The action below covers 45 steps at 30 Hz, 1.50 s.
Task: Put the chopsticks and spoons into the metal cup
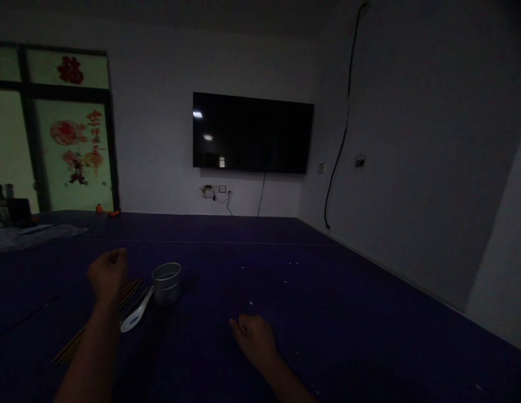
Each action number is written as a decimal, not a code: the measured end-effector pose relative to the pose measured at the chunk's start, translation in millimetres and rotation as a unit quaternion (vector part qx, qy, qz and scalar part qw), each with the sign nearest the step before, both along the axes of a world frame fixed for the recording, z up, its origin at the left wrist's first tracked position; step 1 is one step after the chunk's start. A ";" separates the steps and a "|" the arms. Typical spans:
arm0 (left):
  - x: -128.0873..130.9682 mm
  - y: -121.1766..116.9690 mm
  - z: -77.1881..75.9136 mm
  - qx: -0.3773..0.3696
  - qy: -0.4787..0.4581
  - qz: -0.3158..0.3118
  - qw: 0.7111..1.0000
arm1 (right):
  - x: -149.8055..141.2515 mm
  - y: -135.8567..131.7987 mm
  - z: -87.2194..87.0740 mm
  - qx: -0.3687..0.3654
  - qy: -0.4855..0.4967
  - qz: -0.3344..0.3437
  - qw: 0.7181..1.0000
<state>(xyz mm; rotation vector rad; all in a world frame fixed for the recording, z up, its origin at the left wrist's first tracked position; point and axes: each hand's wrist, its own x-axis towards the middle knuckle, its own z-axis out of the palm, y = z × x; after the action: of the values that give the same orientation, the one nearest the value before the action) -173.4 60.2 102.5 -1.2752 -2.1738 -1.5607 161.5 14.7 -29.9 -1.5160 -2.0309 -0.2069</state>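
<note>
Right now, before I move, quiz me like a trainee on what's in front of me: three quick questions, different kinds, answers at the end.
1. True or false: the metal cup stands upright on the dark purple surface.
2. What lies right beside the cup?
A) a white spoon
B) a fork
C) a knife
3. Fill in the blank: the person's ____ arm partly hides the thin sticks.

Key: 1 true; 2 A; 3 left.
</note>
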 end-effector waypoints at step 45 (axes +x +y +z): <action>109.5 -20.1 -103.0 -0.240 0.250 -0.122 0.930 | 27.4 -17.8 7.1 -0.021 -0.001 -0.033 0.999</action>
<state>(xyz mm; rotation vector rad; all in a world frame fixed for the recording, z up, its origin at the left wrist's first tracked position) -63.9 40.0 -0.5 -1.8945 -2.1619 -0.6391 188.9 -3.1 -22.7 -1.6102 -2.0010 -0.1934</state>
